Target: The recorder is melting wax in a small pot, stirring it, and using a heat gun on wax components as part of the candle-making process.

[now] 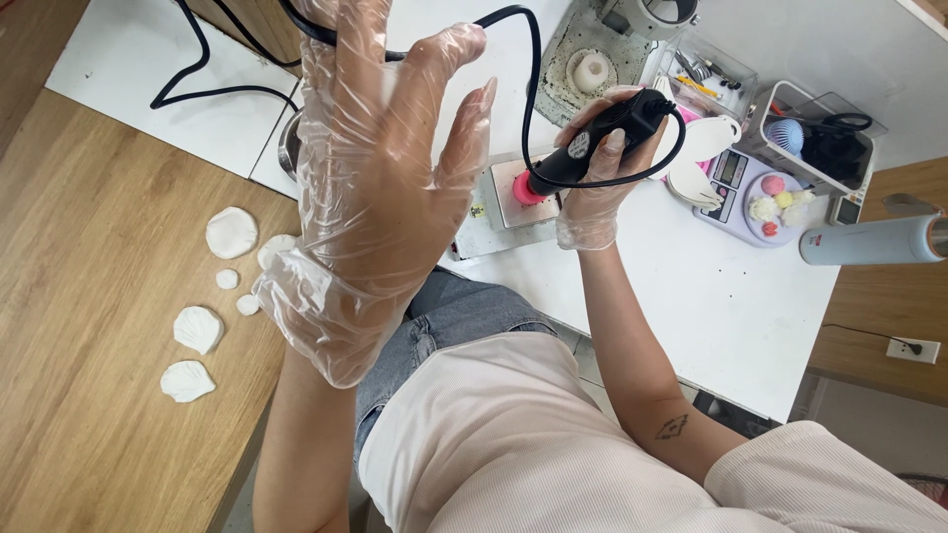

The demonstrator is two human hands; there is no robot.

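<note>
White tabletop [711, 296] fills the upper right of the head view, with a wooden surface [89, 296] to the left and the person's lap in jeans and a pale ribbed top below.

On the table, the right hand [597, 183], in a thin clear plastic glove, is closed around a black corded handheld tool [597, 138]. The tool slants down to the left, and its tip meets a pink piece [528, 192] that sits on a small square metal plate [513, 202] near the table's edge. The tool's black cord [533, 79] loops up and away across the table towards the top left.

The left hand [370, 188], also in a loose clear glove, is raised close to the camera, fingers spread wide and flat, holding nothing; it hangs above the table edge just left of the plate.

Behind the tool stand a small purple scale [746, 192] carrying little coloured balls, a clear box [820, 138] holding dark items, and a pale blue cylinder [869, 240] lying on its side. Several white petal-shaped moulds [197, 329] lie scattered on the wooden surface, well apart from both hands.
</note>
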